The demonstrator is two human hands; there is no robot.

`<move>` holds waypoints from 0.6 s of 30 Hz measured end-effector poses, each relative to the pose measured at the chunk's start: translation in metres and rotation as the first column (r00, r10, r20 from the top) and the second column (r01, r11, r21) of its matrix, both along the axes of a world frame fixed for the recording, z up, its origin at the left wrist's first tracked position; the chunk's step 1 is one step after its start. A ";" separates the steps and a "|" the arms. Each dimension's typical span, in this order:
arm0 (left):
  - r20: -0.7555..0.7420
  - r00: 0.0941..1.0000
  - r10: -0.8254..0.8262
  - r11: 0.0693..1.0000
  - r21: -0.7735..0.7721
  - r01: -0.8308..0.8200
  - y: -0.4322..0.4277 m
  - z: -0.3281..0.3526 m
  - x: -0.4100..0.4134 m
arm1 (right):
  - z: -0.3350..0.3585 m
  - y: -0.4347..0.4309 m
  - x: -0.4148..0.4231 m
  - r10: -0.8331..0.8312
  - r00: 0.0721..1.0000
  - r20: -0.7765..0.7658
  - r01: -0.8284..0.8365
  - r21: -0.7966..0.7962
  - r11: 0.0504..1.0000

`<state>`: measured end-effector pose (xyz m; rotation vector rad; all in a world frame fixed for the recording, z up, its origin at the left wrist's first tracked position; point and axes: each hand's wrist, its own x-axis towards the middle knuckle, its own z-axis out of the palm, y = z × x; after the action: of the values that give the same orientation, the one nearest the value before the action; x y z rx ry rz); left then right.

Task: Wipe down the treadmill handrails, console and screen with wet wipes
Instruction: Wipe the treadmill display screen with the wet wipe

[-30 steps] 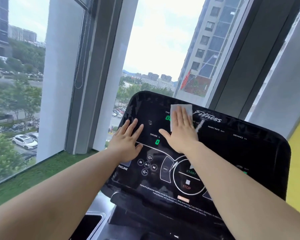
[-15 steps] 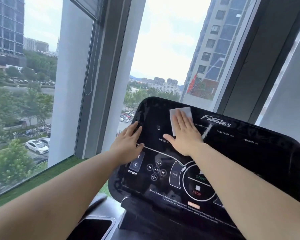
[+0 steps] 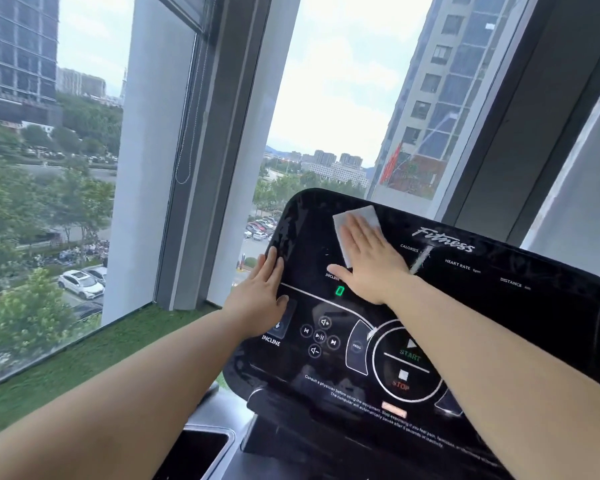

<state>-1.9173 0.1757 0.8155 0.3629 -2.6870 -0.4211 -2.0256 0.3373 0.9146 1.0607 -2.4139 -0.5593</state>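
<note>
The black glossy treadmill console fills the lower right, with white button marks and a green digit lit on its screen. A white wet wipe lies flat near the console's top left. My right hand presses on it with straight fingers, covering its lower half. My left hand rests flat on the console's left edge, fingers straight and together. Both forearms reach in from the bottom. The handrails are out of view.
Tall windows with grey pillars stand just behind the console, and a bead cord hangs by the frame. A strip of green turf runs along the glass. A dark cup recess sits in the grey tray below the console.
My right hand has slid the wipe up and left toward the console's top left corner. My left hand has shifted out to the console's left edge. The view has swung left.
</note>
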 end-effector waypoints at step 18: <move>-0.016 1.000 -0.017 0.999 0.034 0.018 -0.003 -0.002 0.001 | -0.011 -0.031 0.006 -0.037 0.998 0.042 0.040 -0.061 0.997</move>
<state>-1.9167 0.1722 0.8131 0.3446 -2.6727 -0.4734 -2.0192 0.3061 0.9035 1.0108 -2.4750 -0.4764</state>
